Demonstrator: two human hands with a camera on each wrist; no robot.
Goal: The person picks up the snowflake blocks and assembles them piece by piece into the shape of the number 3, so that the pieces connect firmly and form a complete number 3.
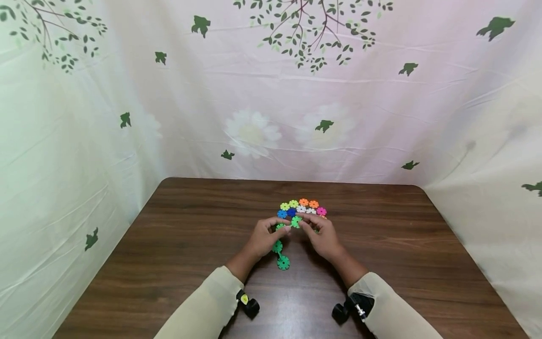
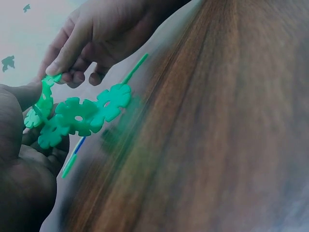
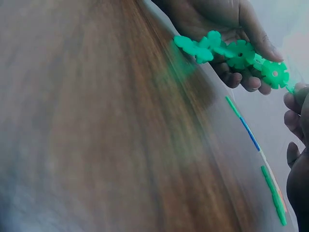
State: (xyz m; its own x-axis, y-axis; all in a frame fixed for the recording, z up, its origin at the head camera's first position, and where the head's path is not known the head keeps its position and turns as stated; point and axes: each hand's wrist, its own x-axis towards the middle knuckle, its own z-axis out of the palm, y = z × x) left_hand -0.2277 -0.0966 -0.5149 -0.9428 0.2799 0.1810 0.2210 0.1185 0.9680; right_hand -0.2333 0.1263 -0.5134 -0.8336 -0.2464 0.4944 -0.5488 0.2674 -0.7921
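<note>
My left hand (image 1: 263, 238) grips a chain of green flower-shaped interlocking discs (image 1: 283, 262), holding it between thumb and fingers. In the left wrist view several linked discs (image 2: 78, 117) hang out past the palm at differing angles. My right hand (image 1: 323, 238) pinches a green flower disc (image 2: 53, 78) at the other end of the chain, close to the left fingertips. From the right wrist view, the chain (image 3: 240, 54) runs across the left hand (image 3: 207, 19) toward the right fingertips (image 3: 300, 92). Fingers partly cover the joint between the end discs.
Just beyond the hands lie more flower discs: yellow (image 1: 293, 203), orange (image 1: 303, 202), blue (image 1: 282, 214), white (image 1: 301, 209) and pink (image 1: 321, 211). They lie flat on the brown wooden table (image 1: 190, 245). A printed cloth (image 1: 275, 94) hangs behind and at both sides.
</note>
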